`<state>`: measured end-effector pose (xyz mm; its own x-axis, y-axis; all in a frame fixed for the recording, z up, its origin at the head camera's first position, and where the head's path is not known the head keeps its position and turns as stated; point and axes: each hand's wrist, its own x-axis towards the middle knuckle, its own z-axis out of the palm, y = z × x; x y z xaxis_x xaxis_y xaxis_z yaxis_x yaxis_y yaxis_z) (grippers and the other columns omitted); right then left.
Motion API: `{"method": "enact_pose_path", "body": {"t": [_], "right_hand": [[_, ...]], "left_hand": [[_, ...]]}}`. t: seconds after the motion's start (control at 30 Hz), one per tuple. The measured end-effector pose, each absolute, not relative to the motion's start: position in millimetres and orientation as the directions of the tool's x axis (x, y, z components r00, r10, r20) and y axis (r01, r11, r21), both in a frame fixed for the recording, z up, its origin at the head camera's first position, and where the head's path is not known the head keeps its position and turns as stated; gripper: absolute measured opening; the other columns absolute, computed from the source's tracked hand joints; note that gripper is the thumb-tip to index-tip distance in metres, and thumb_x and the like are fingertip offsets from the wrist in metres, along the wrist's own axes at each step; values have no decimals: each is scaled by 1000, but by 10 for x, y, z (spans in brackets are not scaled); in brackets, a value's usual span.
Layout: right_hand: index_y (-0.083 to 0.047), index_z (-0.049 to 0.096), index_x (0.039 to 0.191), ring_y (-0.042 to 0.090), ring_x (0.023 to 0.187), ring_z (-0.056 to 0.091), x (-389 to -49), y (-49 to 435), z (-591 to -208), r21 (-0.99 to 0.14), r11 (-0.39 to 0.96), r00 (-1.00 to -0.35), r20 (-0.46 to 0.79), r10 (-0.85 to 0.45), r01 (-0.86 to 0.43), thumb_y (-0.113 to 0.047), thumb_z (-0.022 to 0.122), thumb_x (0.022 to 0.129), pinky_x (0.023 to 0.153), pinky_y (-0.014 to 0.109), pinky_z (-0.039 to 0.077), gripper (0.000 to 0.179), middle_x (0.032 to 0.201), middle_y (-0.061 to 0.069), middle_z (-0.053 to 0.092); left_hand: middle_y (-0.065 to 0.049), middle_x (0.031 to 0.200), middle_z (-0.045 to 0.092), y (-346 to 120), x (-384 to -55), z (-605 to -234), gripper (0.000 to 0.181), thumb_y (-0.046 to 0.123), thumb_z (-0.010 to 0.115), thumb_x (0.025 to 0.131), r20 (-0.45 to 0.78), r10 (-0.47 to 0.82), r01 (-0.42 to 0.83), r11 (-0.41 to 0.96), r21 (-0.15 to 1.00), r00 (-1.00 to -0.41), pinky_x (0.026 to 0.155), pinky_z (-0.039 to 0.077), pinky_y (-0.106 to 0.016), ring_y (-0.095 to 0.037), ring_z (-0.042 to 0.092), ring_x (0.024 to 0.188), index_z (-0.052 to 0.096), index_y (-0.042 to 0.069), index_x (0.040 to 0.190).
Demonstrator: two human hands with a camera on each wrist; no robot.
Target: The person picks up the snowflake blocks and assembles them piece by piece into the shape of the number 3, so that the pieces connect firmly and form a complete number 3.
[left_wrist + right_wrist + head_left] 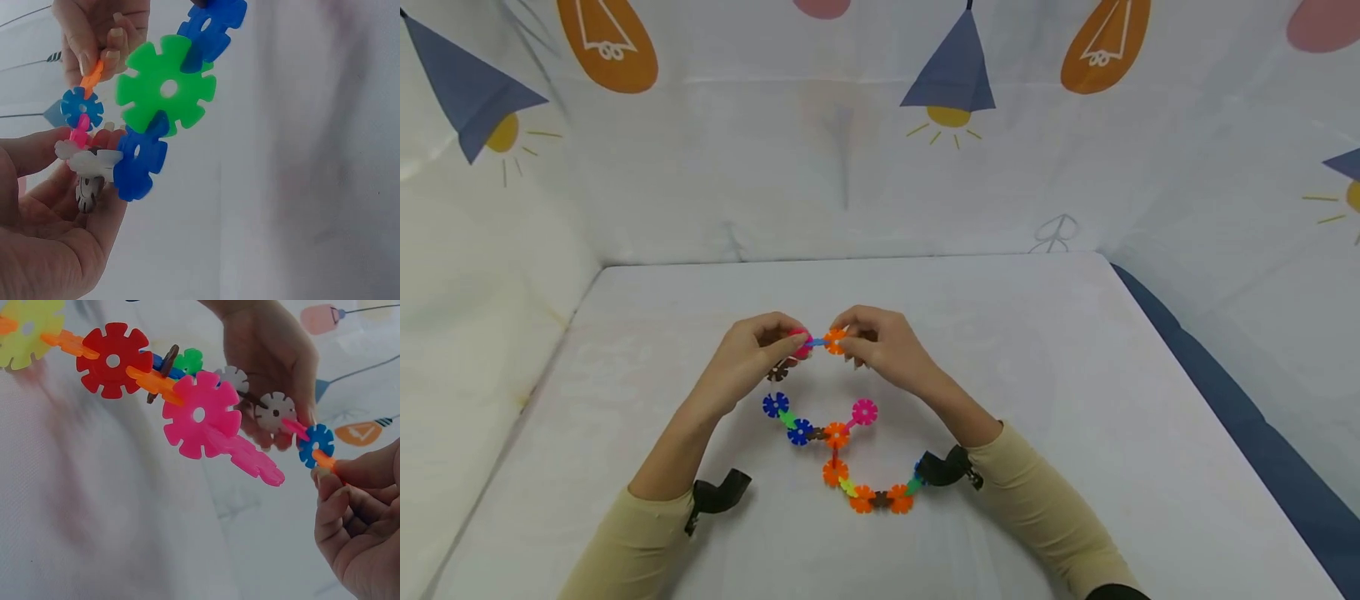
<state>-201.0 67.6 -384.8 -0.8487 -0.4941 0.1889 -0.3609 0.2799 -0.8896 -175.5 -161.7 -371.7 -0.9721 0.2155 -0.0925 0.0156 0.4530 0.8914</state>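
A chain of slotted plastic snowflake discs hangs from both hands. My left hand (747, 354) pinches a pink disc (802, 343) near the chain's upper end. Facing it, my right hand (887, 346) holds an orange disc (835, 341) between thumb and fingers. A blue disc (316, 445) joins the pink and orange ones. Below my left hand the chain runs through white discs (275, 412), a brown one (777, 372), then blue and a green disc (165, 84). Lower down, a pink disc (865, 412) branches off an orange one (837, 434).
The chain's lower part curves through orange discs (862, 499) toward the right forearm, where a black wrist camera (945, 467) covers its end. Another wrist camera (721, 492) sits at the left sleeve. A white table (1037, 333) lies beneath, with a patterned curtain (760, 167) behind.
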Motion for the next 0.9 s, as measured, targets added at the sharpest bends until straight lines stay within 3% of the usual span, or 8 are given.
{"method": "enact_pose_path", "body": {"t": [0.27, 0.57, 0.77, 0.9], "right_hand": [[-10, 67, 111, 47, 73, 62, -2049, 698, -3898, -921, 258, -868, 143, -475, -293, -9, 57, 97, 59, 32, 56, 17, 80, 10, 68], [-8, 66, 111, 44, 74, 63, -2086, 729, -3934, -939, 229, -865, 117, -488, -256, -10, 59, 97, 68, 49, 59, 16, 87, 26, 68], [-6, 66, 110, 41, 76, 63, -2106, 796, -3908, -937, 253, -864, 89, -495, -241, -10, 57, 98, 69, 43, 60, 15, 90, 29, 67], [-8, 67, 107, 47, 80, 62, -2112, 861, -3887, -928, 280, -869, 82, -489, -246, -10, 57, 99, 70, 42, 60, 13, 90, 27, 66]], "left_hand": [[-10, 100, 73, -1645, -1775, -3780, 27, 37, 60, 99, -100, 222, 11, 451, 893, -970, 71, 57, -34, -37, 67, 91, 66, 14, 111], [-15, 97, 74, -1667, -1791, -3782, 29, 37, 63, 97, -85, 209, 7, 407, 913, -974, 64, 57, -32, -30, 71, 81, 67, 10, 106], [-15, 96, 72, -1735, -1809, -3765, 32, 37, 62, 98, -32, 150, 26, 364, 931, -988, 68, 60, -33, -18, 73, 78, 65, 7, 109], [-13, 95, 70, -1785, -1817, -3742, 34, 35, 61, 99, -10, 135, 35, 325, 945, -991, 71, 62, -35, -20, 73, 78, 64, 4, 111]]}}
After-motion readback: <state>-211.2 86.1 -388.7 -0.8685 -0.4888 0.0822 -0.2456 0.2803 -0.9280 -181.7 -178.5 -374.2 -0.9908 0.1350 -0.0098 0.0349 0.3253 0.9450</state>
